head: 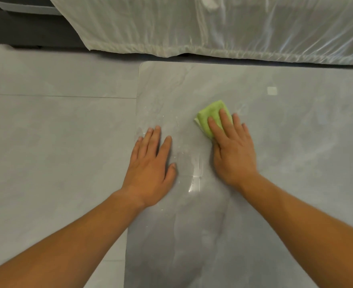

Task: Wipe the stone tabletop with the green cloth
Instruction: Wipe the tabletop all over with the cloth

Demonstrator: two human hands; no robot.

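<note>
Two bare forearms reach out over the stone tabletop (285, 125), wiping under way and not finished.

The right hand (232, 150) lies flat with fingers spread, pressing the folded green cloth (211, 115), which sits under its fingertips and pokes out ahead of them. The left hand (150, 165) rests open and empty, palm down on the stone by the table's left edge. Water droplets and a wet streak (195, 175) between the two hands, and more ahead of the left hand, suggest that patch is left to wipe.
</note>
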